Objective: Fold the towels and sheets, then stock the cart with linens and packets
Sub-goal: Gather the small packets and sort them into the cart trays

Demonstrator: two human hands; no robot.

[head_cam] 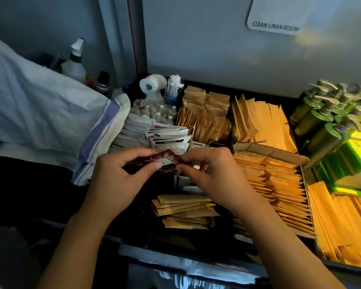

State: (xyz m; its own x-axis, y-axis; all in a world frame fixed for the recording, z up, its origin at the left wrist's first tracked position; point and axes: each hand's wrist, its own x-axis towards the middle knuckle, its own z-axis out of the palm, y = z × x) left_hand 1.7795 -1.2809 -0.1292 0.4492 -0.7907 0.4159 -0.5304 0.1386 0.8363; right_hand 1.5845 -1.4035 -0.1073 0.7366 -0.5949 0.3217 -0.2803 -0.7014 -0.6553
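I am at the stocking part of the work now, I think, and it looks far along: the cart tray [233, 84] is already full in most compartments. My left hand [121, 176] and my right hand [211, 174] are together in the middle of the frame, and each pinches one end of a small dark red packet [167, 161] with thumb and fingertips, just above the white sachets [167, 138]. To the right of my hands stand rows of brown paper packets [275, 180] in a cardboard box, more of them lie at the upper middle and at the lower right edge. A small stack of brown packets [183, 207] lies under my wrists. Green pump bottles [325, 119] fill the upper right. At the upper left lies a white linen bundle with blue stripe [50, 113]; whether all towels and sheets are folded I cannot tell from here. What is left, in my judgement, is to put this red packet in its place
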